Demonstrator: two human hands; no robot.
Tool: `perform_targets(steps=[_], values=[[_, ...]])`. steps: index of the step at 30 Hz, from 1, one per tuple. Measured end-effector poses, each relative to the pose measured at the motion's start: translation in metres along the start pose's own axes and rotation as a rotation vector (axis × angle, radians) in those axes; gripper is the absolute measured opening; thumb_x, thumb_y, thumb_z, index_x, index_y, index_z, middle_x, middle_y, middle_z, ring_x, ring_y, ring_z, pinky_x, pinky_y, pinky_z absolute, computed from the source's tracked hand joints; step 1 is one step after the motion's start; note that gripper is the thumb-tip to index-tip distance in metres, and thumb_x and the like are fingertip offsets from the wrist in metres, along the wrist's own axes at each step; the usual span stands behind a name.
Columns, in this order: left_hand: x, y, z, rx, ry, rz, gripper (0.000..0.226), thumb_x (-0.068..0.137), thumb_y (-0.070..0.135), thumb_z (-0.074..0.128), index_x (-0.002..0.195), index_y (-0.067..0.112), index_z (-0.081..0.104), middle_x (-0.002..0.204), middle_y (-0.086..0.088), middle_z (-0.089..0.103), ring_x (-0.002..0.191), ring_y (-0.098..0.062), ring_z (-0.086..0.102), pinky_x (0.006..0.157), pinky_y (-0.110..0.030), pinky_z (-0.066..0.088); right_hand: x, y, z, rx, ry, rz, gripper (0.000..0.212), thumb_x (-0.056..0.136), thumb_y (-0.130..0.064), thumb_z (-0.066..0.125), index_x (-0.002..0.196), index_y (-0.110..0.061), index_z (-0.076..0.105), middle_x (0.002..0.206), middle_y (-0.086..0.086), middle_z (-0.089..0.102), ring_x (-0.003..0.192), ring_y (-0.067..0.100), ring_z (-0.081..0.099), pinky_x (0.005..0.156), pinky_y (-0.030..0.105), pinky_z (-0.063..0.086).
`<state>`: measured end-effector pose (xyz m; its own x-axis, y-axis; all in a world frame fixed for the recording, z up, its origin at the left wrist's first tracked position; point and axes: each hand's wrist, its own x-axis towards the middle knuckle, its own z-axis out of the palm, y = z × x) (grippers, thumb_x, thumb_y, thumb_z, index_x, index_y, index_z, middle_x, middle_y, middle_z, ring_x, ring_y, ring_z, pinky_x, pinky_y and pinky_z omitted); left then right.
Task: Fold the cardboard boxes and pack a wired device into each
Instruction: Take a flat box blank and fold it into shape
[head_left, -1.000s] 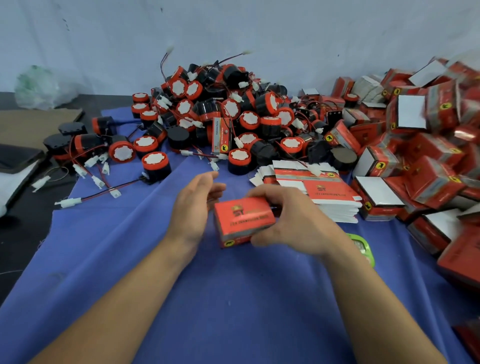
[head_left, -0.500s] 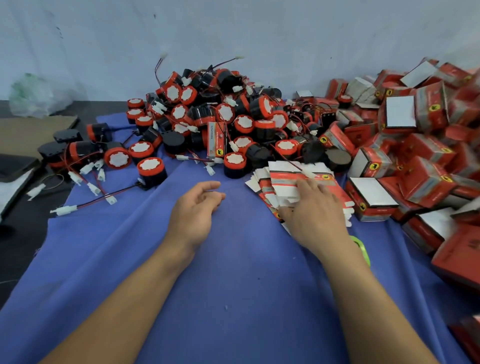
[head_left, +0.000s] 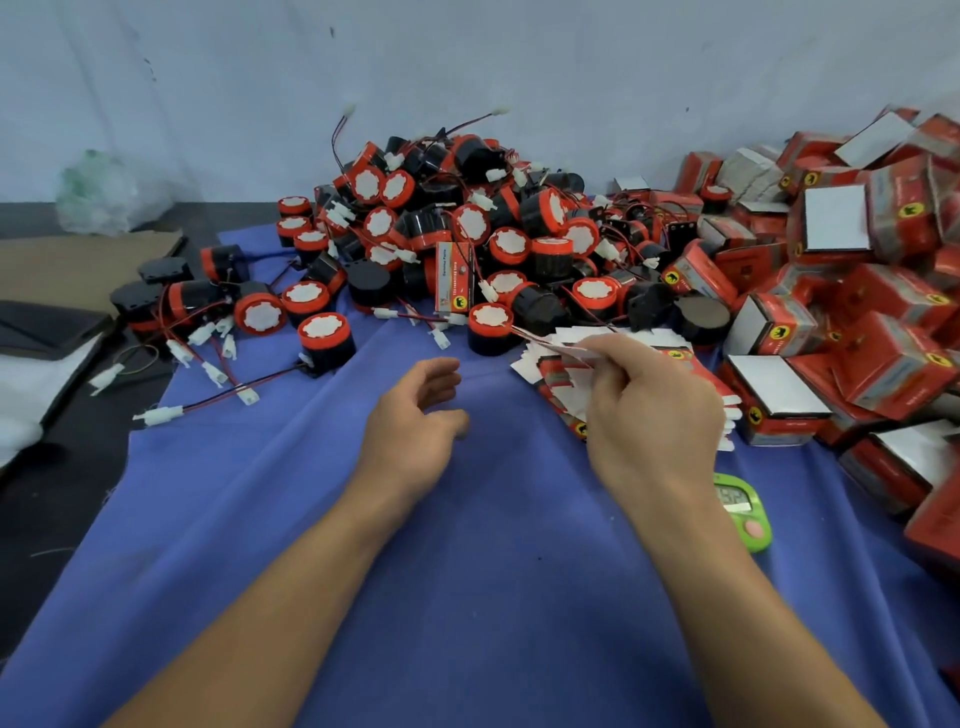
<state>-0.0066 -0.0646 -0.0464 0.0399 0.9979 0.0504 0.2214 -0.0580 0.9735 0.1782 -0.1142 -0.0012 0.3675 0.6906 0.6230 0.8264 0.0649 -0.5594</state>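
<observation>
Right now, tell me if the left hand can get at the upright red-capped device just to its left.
Probably yes: the left hand holds nothing, and only bare blue cloth lies between it and the red-capped device.

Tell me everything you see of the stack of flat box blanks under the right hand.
The stack of flat blanks is thin printed cardboard: red faces, yellow round logos, white flaps, fanned unevenly. It lies on the blue cloth between the device pile and the folded boxes. The right hand covers its middle and pinches a white flap of the top blank.
</observation>
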Motion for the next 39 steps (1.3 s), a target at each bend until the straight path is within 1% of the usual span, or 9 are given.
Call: perform_targets(steps=[5, 8, 11, 14, 16, 19, 23, 28, 39], values=[[-0.001, 0.005, -0.001, -0.085, 0.033, 0.091, 0.052, 0.086, 0.022, 0.07, 0.13, 0.047, 0.059, 0.131, 0.03, 0.06, 0.125, 0.009, 0.053, 0.088, -0.013, 0.046, -0.002, -0.005, 0.002, 0.452, -0.094, 0.087, 0.029, 0.095, -0.005, 0.057, 0.094, -0.024, 0.079, 0.066, -0.015, 0.065, 0.065, 0.005, 0.055, 0.06, 0.023, 0.044], [0.002, 0.009, -0.005, -0.141, 0.071, 0.092, 0.013, 0.083, 0.033, 0.064, 0.087, 0.024, 0.072, 0.087, 0.017, 0.069, 0.084, -0.001, 0.061, 0.078, -0.022, 0.047, 0.001, -0.004, 0.005, 0.697, -0.19, 0.258, 0.022, 0.09, -0.008, 0.06, 0.089, -0.016, 0.08, 0.078, 0.006, 0.074, 0.078, 0.027, 0.068, 0.07, 0.039, 0.057], [0.004, 0.009, -0.008, -0.171, 0.082, 0.022, 0.031, 0.093, 0.023, 0.068, 0.063, 0.016, 0.07, 0.065, 0.005, 0.06, 0.061, -0.007, 0.049, 0.06, -0.022, 0.043, 0.005, 0.003, 0.009, 0.727, -0.242, 0.442, 0.021, 0.089, -0.014, 0.062, 0.09, 0.006, 0.068, 0.09, 0.037, 0.062, 0.069, 0.039, 0.058, 0.064, 0.047, 0.053], [0.002, 0.014, -0.013, -0.295, 0.011, -0.093, 0.038, 0.101, 0.017, 0.06, 0.067, 0.017, 0.079, 0.07, -0.012, 0.072, 0.059, -0.017, 0.061, 0.055, -0.026, 0.045, 0.005, 0.01, 0.014, 0.682, -0.272, 0.571, 0.016, 0.096, -0.011, 0.063, 0.082, -0.01, 0.071, 0.078, 0.012, 0.074, 0.068, 0.019, 0.069, 0.056, 0.03, 0.056], [0.002, 0.016, -0.016, -0.377, -0.019, -0.148, 0.035, 0.102, 0.02, 0.057, 0.075, 0.014, 0.08, 0.075, -0.015, 0.073, 0.062, -0.018, 0.062, 0.056, -0.026, 0.044, 0.002, 0.009, 0.015, 0.495, -0.229, 0.534, 0.01, 0.094, -0.022, 0.069, 0.099, -0.03, 0.073, 0.077, -0.016, 0.075, 0.075, -0.001, 0.069, 0.054, 0.008, 0.047], [0.004, 0.016, -0.02, -0.451, -0.041, -0.192, 0.026, 0.103, 0.02, 0.058, 0.089, 0.013, 0.078, 0.084, -0.009, 0.076, 0.066, -0.014, 0.062, 0.055, -0.023, 0.047, -0.008, 0.001, 0.014, 0.193, -0.139, 0.358, 0.071, 0.089, -0.028, 0.076, 0.147, -0.046, 0.04, 0.124, -0.022, 0.064, 0.098, -0.018, 0.058, 0.082, 0.011, 0.045], [0.005, 0.014, -0.018, -0.405, -0.023, -0.178, 0.017, 0.1, 0.017, 0.065, 0.096, 0.016, 0.081, 0.097, -0.004, 0.079, 0.082, -0.017, 0.064, 0.061, -0.019, 0.053, -0.019, -0.012, 0.022, 0.095, -0.062, -0.088, 0.058, 0.083, 0.004, 0.073, 0.131, -0.026, 0.066, 0.139, -0.002, 0.062, 0.126, 0.017, 0.042, 0.105, 0.043, 0.047], [0.003, 0.017, -0.02, -0.45, -0.243, -0.094, 0.019, 0.088, 0.018, 0.073, 0.104, 0.016, 0.083, 0.109, -0.01, 0.079, 0.095, -0.019, 0.075, 0.073, -0.023, 0.059, -0.032, -0.029, 0.032, 0.218, -0.351, -0.124, 0.059, 0.088, -0.014, 0.076, 0.142, -0.024, 0.057, 0.158, -0.007, 0.044, 0.149, 0.013, 0.029, 0.118, 0.026, 0.027], [0.004, 0.013, -0.025, -0.344, -0.351, -0.007, 0.037, 0.092, -0.007, 0.061, 0.106, 0.019, 0.084, 0.111, -0.011, 0.079, 0.102, -0.025, 0.076, 0.08, -0.027, 0.06, -0.027, -0.027, 0.031, 0.257, -0.379, -0.17, 0.053, 0.08, -0.005, 0.079, 0.118, -0.031, 0.053, 0.16, -0.011, 0.036, 0.151, 0.008, 0.025, 0.108, 0.014, 0.025]])
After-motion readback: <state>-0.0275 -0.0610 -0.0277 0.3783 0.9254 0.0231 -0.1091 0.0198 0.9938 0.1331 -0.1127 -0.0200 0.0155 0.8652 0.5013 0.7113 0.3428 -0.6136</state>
